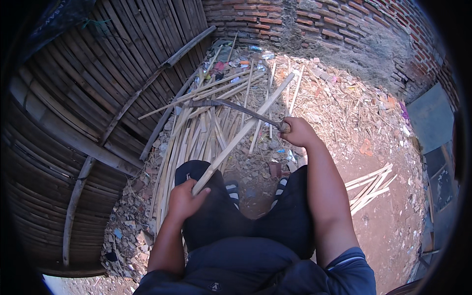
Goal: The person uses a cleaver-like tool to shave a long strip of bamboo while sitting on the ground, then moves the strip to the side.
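Note:
My left hand [186, 199], over my left thigh, is closed around the near end of a long, pale bamboo strip [231, 146]. The strip slants up and away to the right, its far end above the littered ground. In my right hand [298, 132] is the wooden handle of a long knife with a narrow, dark, slightly curved blade [242, 108]. That blade points left and crosses the strip beyond its middle; whether it cuts in or only rests against it, I cannot tell. A dark piece [200, 103] lies in line with the blade's far end.
Many split bamboo strips [196, 132] lie heaped at the left, and a smaller bundle [369, 187] is on the dirt at the right. A bamboo-slat wall [64, 108] stands left, a brick wall [324, 24] at the back. Rubble and shavings [344, 108] cover the ground.

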Action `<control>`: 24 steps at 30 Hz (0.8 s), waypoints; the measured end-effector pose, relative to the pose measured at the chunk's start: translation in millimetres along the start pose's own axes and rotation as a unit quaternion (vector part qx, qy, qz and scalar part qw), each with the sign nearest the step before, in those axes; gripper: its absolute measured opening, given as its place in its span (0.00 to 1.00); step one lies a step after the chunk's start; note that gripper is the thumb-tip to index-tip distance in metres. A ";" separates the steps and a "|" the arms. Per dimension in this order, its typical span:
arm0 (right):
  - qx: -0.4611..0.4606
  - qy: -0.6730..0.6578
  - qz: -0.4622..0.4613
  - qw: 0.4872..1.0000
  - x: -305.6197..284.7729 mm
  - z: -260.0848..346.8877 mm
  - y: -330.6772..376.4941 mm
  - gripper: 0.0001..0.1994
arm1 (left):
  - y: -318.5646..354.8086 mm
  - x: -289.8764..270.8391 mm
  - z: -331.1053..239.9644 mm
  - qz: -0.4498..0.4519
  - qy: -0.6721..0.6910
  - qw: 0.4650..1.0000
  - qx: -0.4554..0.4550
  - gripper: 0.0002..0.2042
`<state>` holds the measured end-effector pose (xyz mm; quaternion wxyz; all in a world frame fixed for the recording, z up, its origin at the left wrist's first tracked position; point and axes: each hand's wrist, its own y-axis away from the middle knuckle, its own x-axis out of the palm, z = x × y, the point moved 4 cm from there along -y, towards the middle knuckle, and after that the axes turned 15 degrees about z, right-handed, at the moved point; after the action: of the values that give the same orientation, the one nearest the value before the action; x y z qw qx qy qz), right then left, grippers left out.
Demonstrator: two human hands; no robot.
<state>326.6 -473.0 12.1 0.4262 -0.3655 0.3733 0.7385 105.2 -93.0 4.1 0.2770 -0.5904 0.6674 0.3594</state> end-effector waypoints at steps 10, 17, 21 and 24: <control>-0.078 0.041 0.074 0.993 10.9 17.5 10.9 0.24 | -0.9 0.7 2.1 -0.012 -0.004 1.000 0.009 0.18; 0.007 -0.085 -0.017 0.996 14.5 1.5 -12.1 0.24 | -2.7 6.5 10.6 -0.026 0.007 0.999 0.022 0.19; -0.028 -0.016 0.004 0.999 15.6 22.9 -4.7 0.24 | -1.8 2.4 4.8 -0.016 0.005 1.000 -0.007 0.20; -0.129 0.114 0.060 0.983 24.4 58.1 11.6 0.22 | -0.7 1.1 3.1 -0.010 -0.022 1.000 -0.009 0.20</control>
<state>294.2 -418.3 20.3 0.2853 -0.4765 0.3426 0.7577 105.6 -91.2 1.3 0.2899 -0.5916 0.6521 0.3751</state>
